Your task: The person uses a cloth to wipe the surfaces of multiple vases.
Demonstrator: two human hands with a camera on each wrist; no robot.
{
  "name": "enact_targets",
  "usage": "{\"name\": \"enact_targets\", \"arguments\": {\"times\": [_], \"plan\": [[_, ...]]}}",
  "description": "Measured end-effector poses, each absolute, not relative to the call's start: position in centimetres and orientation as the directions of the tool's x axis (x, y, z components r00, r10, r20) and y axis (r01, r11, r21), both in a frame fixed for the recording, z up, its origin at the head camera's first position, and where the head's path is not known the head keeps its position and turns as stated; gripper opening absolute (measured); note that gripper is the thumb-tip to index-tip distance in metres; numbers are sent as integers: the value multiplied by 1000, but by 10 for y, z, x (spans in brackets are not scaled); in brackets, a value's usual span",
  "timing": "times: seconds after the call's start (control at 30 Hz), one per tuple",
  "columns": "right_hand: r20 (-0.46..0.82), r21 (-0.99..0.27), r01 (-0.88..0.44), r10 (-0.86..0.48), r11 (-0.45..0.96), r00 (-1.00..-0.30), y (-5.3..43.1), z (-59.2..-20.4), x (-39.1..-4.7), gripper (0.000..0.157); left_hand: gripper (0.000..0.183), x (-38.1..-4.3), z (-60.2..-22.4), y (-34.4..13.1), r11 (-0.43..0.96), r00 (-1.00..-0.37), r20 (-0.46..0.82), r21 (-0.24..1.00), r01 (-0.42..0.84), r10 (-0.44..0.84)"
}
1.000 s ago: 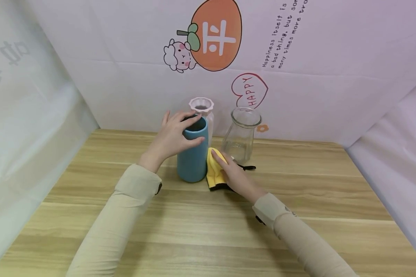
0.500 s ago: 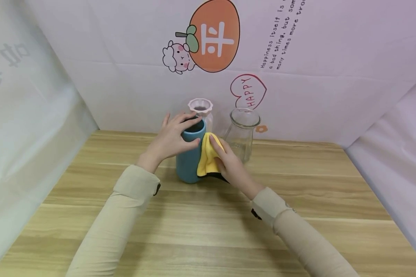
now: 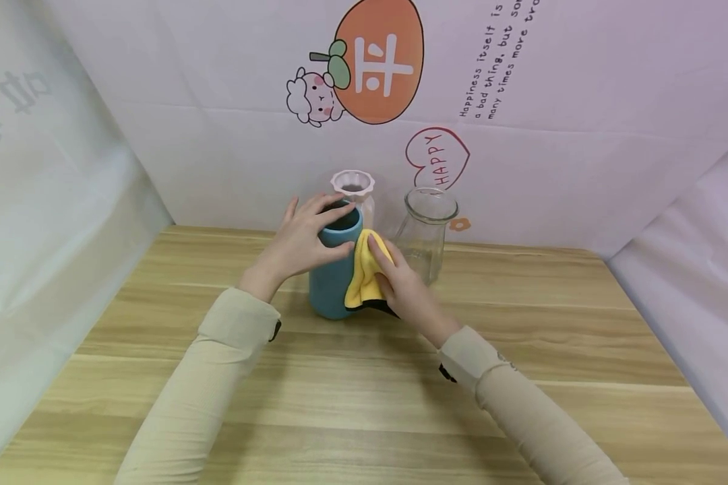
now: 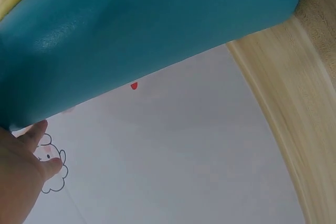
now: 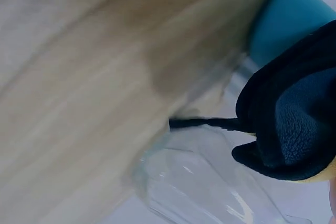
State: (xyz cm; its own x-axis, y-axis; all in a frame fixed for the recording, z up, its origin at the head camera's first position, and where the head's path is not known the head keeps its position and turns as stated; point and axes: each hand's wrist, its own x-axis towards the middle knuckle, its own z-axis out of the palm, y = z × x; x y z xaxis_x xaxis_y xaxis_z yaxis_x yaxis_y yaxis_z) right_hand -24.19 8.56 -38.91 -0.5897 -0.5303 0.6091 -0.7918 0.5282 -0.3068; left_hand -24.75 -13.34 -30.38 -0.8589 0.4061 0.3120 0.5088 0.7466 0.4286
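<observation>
In the head view a tall blue vase [image 3: 329, 286] stands upright on the table. My left hand [image 3: 303, 239] holds it at the rim, thumb at the front and fingers across the mouth. The same vase [image 4: 157, 30] fills the top of the left wrist view, with part of that hand [image 4: 23, 174] at its upper end. My right hand [image 3: 409, 289] grips a yellow cloth [image 3: 366, 273] with black edging against the vase's right side. From the right wrist, the cloth's dark underside [image 5: 302, 124] and hanging loop [image 5: 205, 123] show.
Close behind the blue vase stands a pale pink vase [image 3: 353, 183] with a scalloped rim. A clear glass vase [image 3: 425, 246] is just beyond my right hand. The wooden table [image 3: 340, 404] ends at a printed white backdrop [image 3: 218, 155].
My right hand has slid the cloth up and slightly left along the blue vase's side since a second ago. Over the last half second it stays at about the same height. My left hand keeps its hold.
</observation>
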Motion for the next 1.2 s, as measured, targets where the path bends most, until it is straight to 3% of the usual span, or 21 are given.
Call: {"name": "enact_targets", "arguments": {"times": [0.5, 0.73, 0.97, 1.2], "plan": [[370, -326, -698, -594, 637, -714, 103, -419, -233, 68, 62, -246, -299, -133, 795, -871, 319, 373, 478, 374], [451, -336, -724, -572, 602, -685, 96, -413, -234, 71, 60, -248, -298, -134, 783, -869, 304, 387, 487, 390], [634, -304, -789, -505, 534, -586, 83, -390, -237, 66, 59, -247, -299, -134, 762, -864, 277, 409, 502, 420], [631, -322, -784, -497, 531, -595, 81, -378, -236, 61, 58, -248, -300, -134, 750, -860, 276, 422, 509, 429]]}}
